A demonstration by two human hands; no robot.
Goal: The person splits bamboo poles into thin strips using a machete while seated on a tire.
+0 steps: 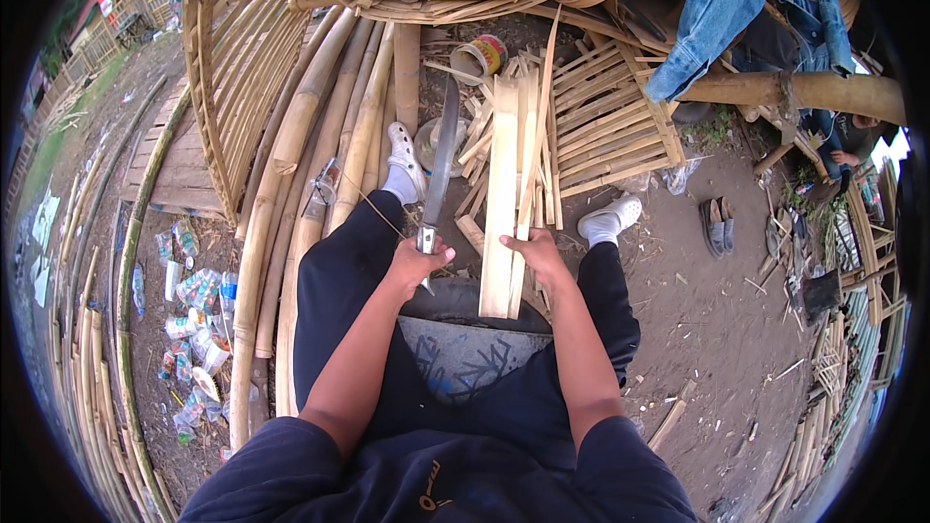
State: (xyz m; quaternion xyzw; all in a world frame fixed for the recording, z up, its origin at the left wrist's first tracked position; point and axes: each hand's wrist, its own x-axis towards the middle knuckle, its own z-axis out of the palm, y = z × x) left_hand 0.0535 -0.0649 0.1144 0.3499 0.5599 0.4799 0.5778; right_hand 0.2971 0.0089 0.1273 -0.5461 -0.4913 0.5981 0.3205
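1. At the left of the frame, long bamboo poles [254, 271] lie side by side; most look round and whole, so I judge them uncut.
2. Just left of centre, the left hand [423, 260] is wrapped around the handle of a long knife [447, 155]. The blade points toward the top of the frame, apart from the strips.
3. At centre, the right hand [535, 257] grips pale bamboo strips [499, 194], its thumb on the widest one; how many it holds I cannot tell. They run lengthwise up the frame, lower ends near a grey block [475, 360]. Splitting these into flat lengths looks done; whether any trimming is left does not show.
4. Around the strips' upper part lie cut pieces [480, 145] in a loose heap. Right of them, a slatted panel [610, 116] looks already put together.
5. For room: the left shoe [405, 163] sits just beside the blade, so sideways swings look tight there.
6. At the top centre, a woven basket [446, 12] hangs into the space beyond the knife tip.
7. At the right, brown ground [688, 329] with a pair of shoes [715, 228] offers the widest room.
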